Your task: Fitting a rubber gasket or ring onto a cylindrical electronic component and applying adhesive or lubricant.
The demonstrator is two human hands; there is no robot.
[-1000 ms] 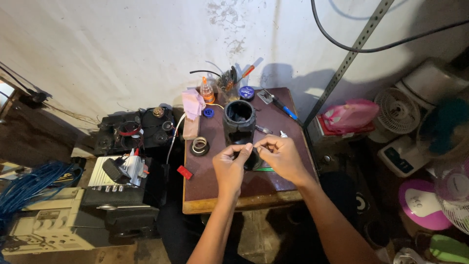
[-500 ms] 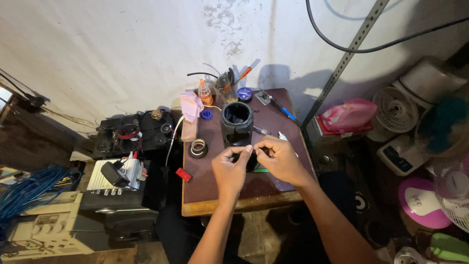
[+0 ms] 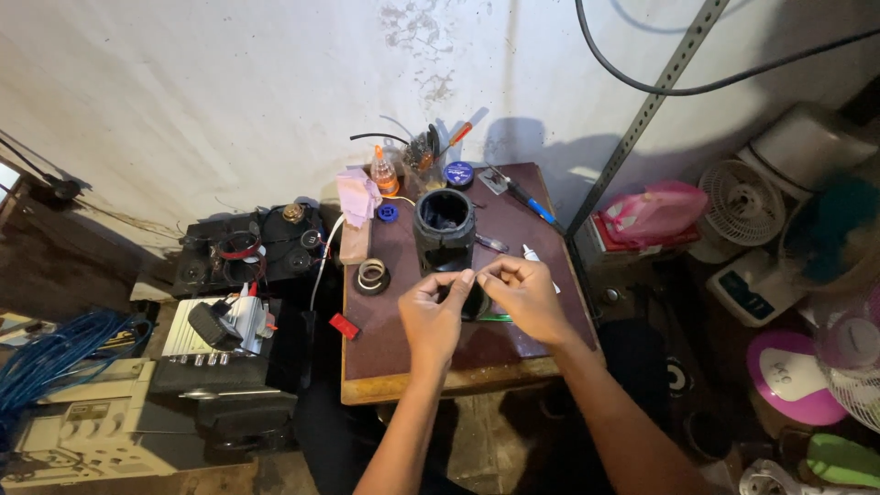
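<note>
We have both hands over the middle of the small dark-brown wooden table point(image 3: 385, 367), fingertips meeting just below the upright black cylindrical housing point(image 3: 445, 229) with its open top. Our left hand point(image 3: 433, 316) and right hand point(image 3: 524, 298) come together at one spot, thumbs and forefingers pinched nearly shut on something small and dark between them; what it is we cannot tell, since the fingers cover most of it.

A dark rounded part lies on the table directly beneath the pinch, touching or just under our fingers, at the foot of the housing. The housing stands just beyond the fingertips, away from us, its long axis vertical. Both hands are equally near it, the left slightly more in line with it.

To the left of our left hand lies a pale coiled ring point(image 3: 371, 275); a small red block point(image 3: 345, 325) lies nearer the table's left edge.
</note>
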